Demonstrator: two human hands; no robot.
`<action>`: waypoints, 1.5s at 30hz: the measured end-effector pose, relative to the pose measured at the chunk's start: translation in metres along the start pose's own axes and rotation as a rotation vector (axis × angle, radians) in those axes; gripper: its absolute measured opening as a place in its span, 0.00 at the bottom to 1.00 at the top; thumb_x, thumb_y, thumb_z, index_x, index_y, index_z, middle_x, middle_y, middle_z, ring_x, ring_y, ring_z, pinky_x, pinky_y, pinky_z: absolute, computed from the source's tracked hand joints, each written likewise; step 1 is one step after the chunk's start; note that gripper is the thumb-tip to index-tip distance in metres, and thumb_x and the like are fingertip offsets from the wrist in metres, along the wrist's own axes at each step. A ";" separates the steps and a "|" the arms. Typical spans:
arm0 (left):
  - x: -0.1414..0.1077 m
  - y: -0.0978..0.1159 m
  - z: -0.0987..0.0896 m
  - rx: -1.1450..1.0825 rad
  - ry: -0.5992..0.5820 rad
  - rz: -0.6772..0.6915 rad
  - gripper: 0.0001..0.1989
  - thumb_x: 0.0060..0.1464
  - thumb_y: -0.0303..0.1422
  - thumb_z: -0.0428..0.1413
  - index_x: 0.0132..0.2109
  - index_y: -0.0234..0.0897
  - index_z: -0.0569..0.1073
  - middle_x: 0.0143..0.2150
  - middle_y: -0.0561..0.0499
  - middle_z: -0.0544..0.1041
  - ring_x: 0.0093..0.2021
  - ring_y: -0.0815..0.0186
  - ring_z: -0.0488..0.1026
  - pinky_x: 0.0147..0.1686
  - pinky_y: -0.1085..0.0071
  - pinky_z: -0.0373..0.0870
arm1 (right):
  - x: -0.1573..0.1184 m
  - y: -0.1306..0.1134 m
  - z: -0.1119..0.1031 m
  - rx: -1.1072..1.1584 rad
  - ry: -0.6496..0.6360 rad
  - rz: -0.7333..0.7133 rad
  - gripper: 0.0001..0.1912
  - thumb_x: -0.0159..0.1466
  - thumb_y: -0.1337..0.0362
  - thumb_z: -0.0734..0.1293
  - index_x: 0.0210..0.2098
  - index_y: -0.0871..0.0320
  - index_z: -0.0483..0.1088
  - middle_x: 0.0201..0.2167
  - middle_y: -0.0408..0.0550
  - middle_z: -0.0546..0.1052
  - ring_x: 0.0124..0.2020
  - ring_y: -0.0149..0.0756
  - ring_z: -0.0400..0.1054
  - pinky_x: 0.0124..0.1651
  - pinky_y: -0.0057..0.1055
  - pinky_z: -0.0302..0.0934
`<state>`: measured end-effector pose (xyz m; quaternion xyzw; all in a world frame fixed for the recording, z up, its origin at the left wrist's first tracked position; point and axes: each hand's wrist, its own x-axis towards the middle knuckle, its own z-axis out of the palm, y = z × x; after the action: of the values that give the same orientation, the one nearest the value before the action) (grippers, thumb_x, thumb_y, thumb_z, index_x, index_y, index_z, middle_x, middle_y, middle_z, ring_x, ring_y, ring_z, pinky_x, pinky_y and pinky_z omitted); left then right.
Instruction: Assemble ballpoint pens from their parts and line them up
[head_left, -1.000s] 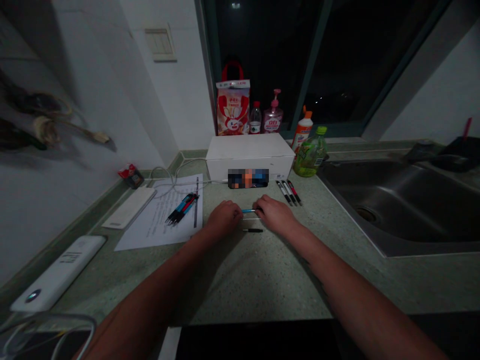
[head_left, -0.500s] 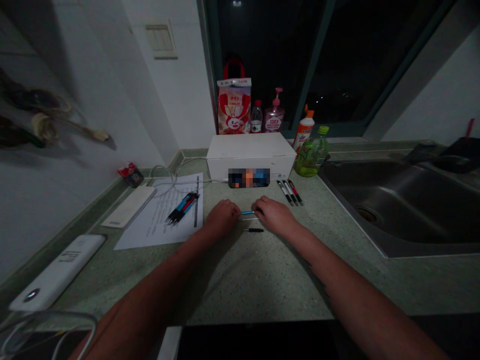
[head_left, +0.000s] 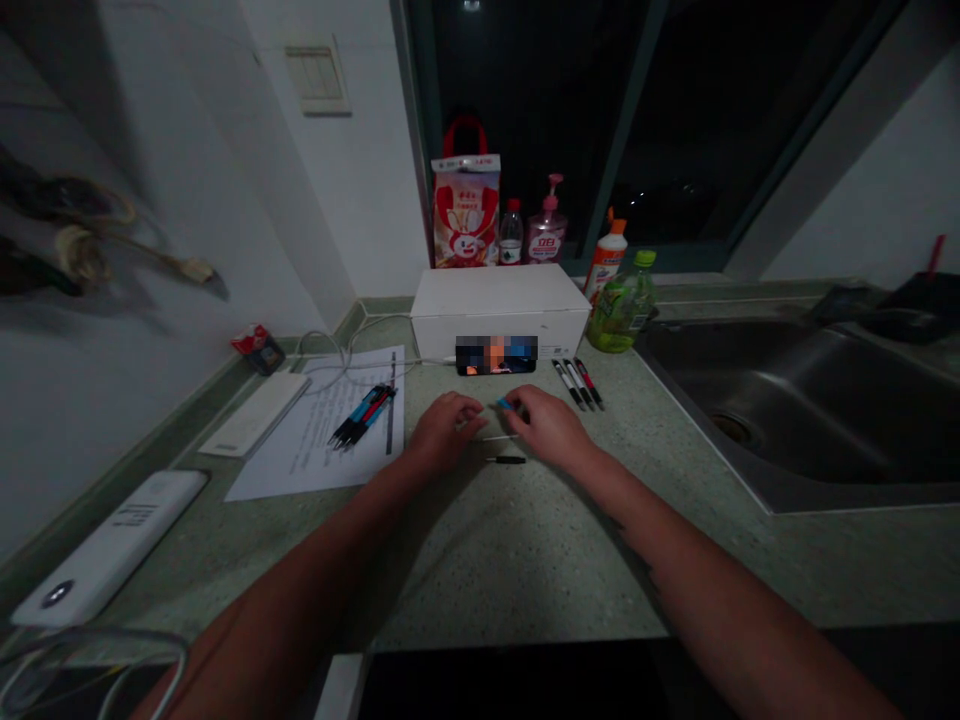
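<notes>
Right hand (head_left: 547,430) pinches a blue pen part (head_left: 503,403); curled left hand (head_left: 445,432) lies beside a printed sheet (head_left: 300,460).

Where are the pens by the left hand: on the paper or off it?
On it: the pens lie on the paper, inside its edges.

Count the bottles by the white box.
4: water bottle and pink pump bottle behind the white box, orange-capped bottle and green drink bottle at its right; more may be hidden.
</notes>
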<state>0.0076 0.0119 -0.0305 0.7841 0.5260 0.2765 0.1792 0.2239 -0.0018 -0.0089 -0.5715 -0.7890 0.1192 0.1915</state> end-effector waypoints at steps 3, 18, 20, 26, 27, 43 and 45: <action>-0.003 0.001 -0.003 0.111 -0.097 0.069 0.04 0.57 0.28 0.66 0.41 0.39 0.82 0.42 0.48 0.82 0.46 0.58 0.77 0.49 0.63 0.73 | 0.002 0.002 -0.001 0.054 0.063 0.065 0.11 0.73 0.62 0.65 0.52 0.56 0.75 0.48 0.51 0.83 0.44 0.41 0.76 0.47 0.33 0.63; -0.001 0.003 -0.013 0.162 0.006 0.088 0.12 0.69 0.29 0.53 0.46 0.39 0.82 0.46 0.44 0.82 0.50 0.54 0.75 0.54 0.60 0.71 | 0.001 0.008 -0.017 -0.166 0.062 0.107 0.21 0.76 0.67 0.60 0.64 0.56 0.75 0.60 0.56 0.78 0.55 0.48 0.75 0.55 0.37 0.66; -0.001 0.001 -0.014 0.173 0.070 0.115 0.13 0.70 0.30 0.52 0.47 0.39 0.82 0.46 0.44 0.82 0.50 0.54 0.75 0.54 0.58 0.71 | 0.001 0.008 -0.017 -0.188 0.047 0.099 0.21 0.76 0.67 0.60 0.64 0.54 0.76 0.59 0.55 0.78 0.55 0.48 0.76 0.54 0.37 0.67; -0.001 -0.002 -0.013 0.247 0.115 0.178 0.12 0.70 0.28 0.53 0.48 0.38 0.83 0.44 0.44 0.82 0.48 0.55 0.75 0.53 0.58 0.72 | 0.000 0.003 -0.015 -0.190 -0.006 -0.014 0.20 0.77 0.67 0.61 0.62 0.53 0.78 0.55 0.54 0.79 0.53 0.46 0.76 0.55 0.35 0.66; -0.001 -0.001 -0.012 0.260 0.112 0.197 0.12 0.70 0.28 0.53 0.47 0.39 0.83 0.44 0.45 0.82 0.48 0.55 0.75 0.53 0.58 0.72 | 0.000 0.002 -0.014 -0.190 -0.012 -0.040 0.19 0.77 0.67 0.61 0.61 0.52 0.78 0.55 0.54 0.80 0.53 0.45 0.76 0.56 0.36 0.65; -0.017 0.020 -0.005 0.107 -0.065 0.477 0.09 0.60 0.34 0.66 0.47 0.38 0.82 0.49 0.44 0.83 0.53 0.50 0.78 0.54 0.54 0.72 | 0.001 0.014 0.001 0.035 0.280 -0.041 0.23 0.73 0.70 0.60 0.64 0.56 0.73 0.59 0.57 0.79 0.54 0.50 0.76 0.57 0.42 0.70; -0.018 0.023 -0.001 0.128 -0.204 0.481 0.06 0.58 0.33 0.66 0.43 0.38 0.82 0.47 0.44 0.84 0.52 0.50 0.78 0.52 0.54 0.72 | 0.002 0.016 0.001 0.052 0.314 -0.020 0.22 0.74 0.68 0.59 0.64 0.57 0.73 0.58 0.58 0.80 0.54 0.50 0.77 0.57 0.44 0.71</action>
<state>0.0182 -0.0136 -0.0212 0.9200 0.3204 0.1967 0.1104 0.2370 0.0055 -0.0161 -0.5702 -0.7516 0.0466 0.3284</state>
